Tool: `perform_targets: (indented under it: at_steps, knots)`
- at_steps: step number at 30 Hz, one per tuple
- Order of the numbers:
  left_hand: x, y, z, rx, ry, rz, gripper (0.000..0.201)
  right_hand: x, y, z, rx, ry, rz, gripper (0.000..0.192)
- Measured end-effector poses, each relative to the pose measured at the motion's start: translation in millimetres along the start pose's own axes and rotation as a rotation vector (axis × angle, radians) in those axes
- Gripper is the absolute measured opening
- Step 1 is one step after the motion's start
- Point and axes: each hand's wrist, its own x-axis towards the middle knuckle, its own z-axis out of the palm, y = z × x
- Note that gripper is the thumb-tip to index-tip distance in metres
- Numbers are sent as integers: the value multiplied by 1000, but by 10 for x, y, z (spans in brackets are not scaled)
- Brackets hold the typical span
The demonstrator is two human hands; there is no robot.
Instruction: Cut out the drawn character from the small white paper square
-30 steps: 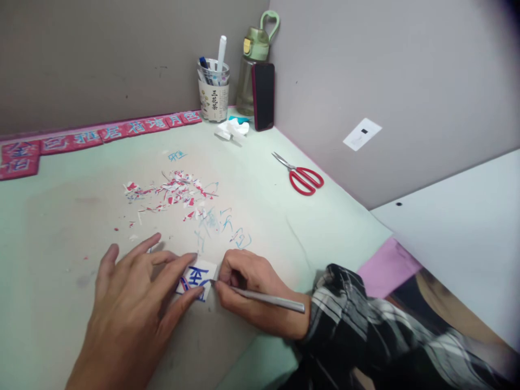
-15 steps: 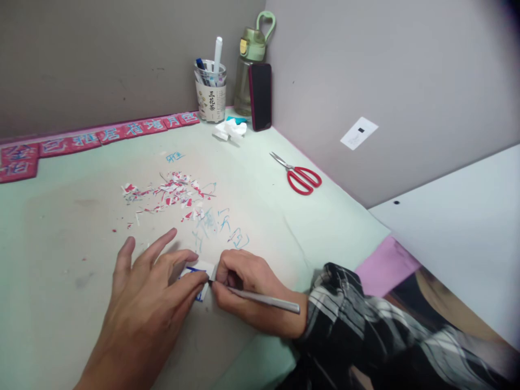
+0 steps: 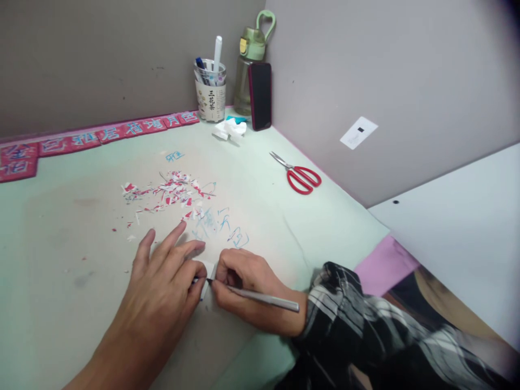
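Desk surface, pale green mat point(image 3: 60, 216), corner position against grey walls. Item one: small white paper piece point(image 3: 208, 269) with blue marking, lying flat on the mat near the front edge, largely covered by the left hand point(image 3: 166, 287), whose fingers are spread and pressed down on it. Item two: slim metal craft knife point(image 3: 260, 297), gripped pen-fashion by the right hand point(image 3: 244, 284), fingers closed around the shaft, tip meeting the paper piece at its right edge; the two hands touch there. Right forearm in a black-and-white plaid sleeve point(image 3: 357, 319). Item three: scatter of red, white and blue paper scraps point(image 3: 166, 193), on the mat just beyond the hands, with blue ink scribbles point(image 3: 221, 225) on the mat between. Item four: red-handled scissors point(image 3: 299, 175), closed, lying well to the right. Containers, back corner: clear cup point(image 3: 210, 89) with printed label, upright, holding several pens, one white one standing tallest; green-lidded water bottle point(image 3: 248, 70), upright beside it, contents not discernible; dark phone point(image 3: 260, 95) leaning upright against the bottle. Crumpled white tissue point(image 3: 229, 130) in front of the cup. Row of pink cards with blue characters point(image 3: 93, 135) along the back wall.
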Motion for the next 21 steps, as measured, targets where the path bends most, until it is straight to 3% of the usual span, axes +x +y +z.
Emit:
perform_targets:
  at_steps: [8, 16, 21]
  knots:
    - [-118, -167, -27, -94, 19, -59, 15, 10, 11, -5, 20, -5, -20, 18]
    - [-321, -363, -219, -215, 2, -174, 9, 5, -11, -12, 19, 1, 1, 18]
    - [-354, -482, -304, -94, 66, -185, 14, 3, -12, -5, 20, 7, 11, 16]
